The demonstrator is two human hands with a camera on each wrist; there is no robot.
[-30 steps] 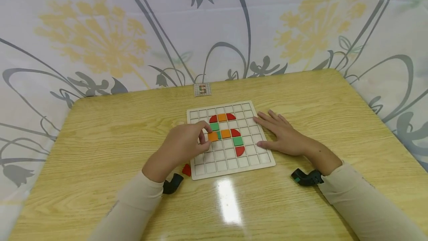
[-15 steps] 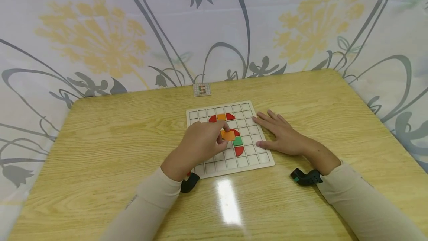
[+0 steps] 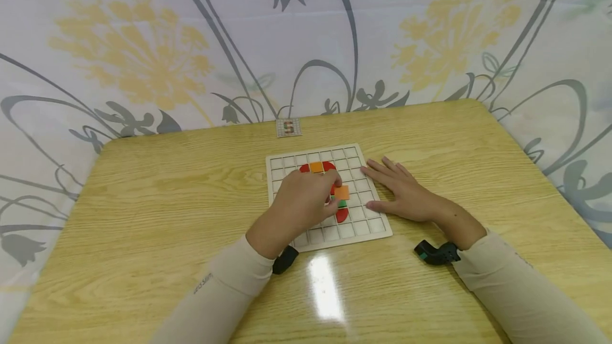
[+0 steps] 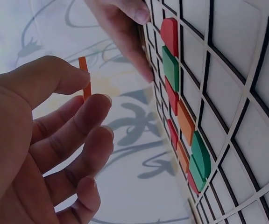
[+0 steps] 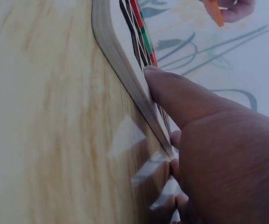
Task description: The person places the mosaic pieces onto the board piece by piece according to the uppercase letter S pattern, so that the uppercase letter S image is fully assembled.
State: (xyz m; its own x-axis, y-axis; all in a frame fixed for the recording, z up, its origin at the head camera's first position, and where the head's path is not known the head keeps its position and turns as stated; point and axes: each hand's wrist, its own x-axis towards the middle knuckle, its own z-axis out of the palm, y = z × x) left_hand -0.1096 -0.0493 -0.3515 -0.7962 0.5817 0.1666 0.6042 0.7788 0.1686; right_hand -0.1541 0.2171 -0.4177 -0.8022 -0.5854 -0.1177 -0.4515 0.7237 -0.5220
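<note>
Between thumb and fingertips my left hand (image 3: 306,198) pinches a thin orange square tile (image 3: 341,192), held above the gridded board (image 3: 370,214). The left wrist view shows this orange tile (image 4: 82,64) edge-on, apart from the board. Red, green and orange tiles lie on the grid in a curving line, among them a red quarter-round tile (image 4: 170,37), a green tile (image 4: 170,68) and an orange tile (image 4: 186,122). In the head view my left hand hides part of the line. My right hand (image 3: 406,192) rests at the board's right edge, fingers spread, thumb touching the rim.
Behind the board lies a small card (image 3: 289,127) with a coloured S-like pattern on a grid. A wooden table (image 3: 167,190) carries everything, with a flower-printed cloth (image 3: 229,41) behind it. Each wrist wears a black device (image 3: 436,254).
My left hand has moved right across the board with the orange tile, from the line's left part to its right part. The right hand has stayed still.
</note>
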